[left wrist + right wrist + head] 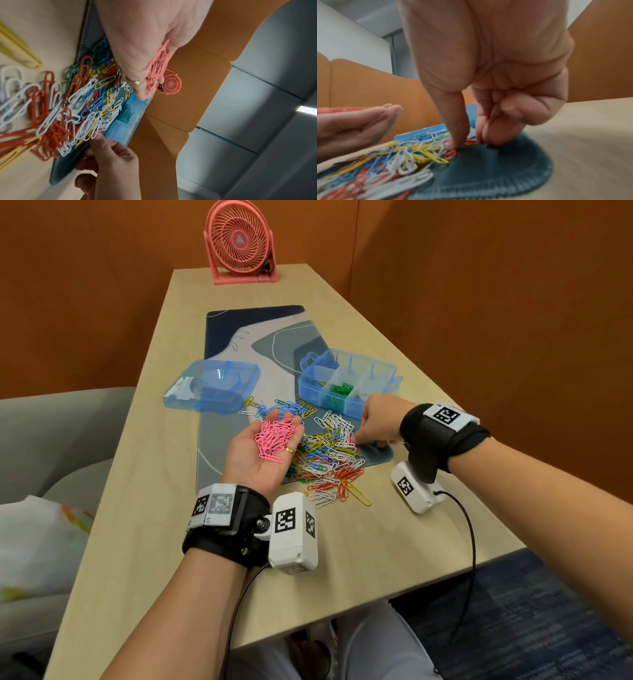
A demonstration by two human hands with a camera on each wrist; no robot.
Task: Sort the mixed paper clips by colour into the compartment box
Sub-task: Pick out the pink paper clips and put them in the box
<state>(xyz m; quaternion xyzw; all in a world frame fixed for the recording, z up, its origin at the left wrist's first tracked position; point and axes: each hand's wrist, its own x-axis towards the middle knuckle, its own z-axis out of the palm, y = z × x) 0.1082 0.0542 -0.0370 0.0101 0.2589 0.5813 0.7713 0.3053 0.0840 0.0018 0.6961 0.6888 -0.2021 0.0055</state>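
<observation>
The left hand lies nearest, palm up over the near left side of the desk, its fingers straight and lying close together — a heap of pink clips rests in the flat palm, and a gold ring shows on one finger. Just to its right the mixed paper clips lie in a loose pile — white, yellow, blue, green and orange — mostly on the near end of a blue-grey mat, with some orange and white ones and one long yellow clip spilling onto the bare desk. The right hand reaches down at the pile's right edge, knuckles up; in the right wrist view its thumb and first fingers are drawn together, tips on the mat, pinching at a pink clip, the other fingers curled in. Behind the pile stands the blue compartment box, open, with green clips in a near middle compartment. Its lid lies well apart to the left. A pink fan stands at the desk's far end.
</observation>
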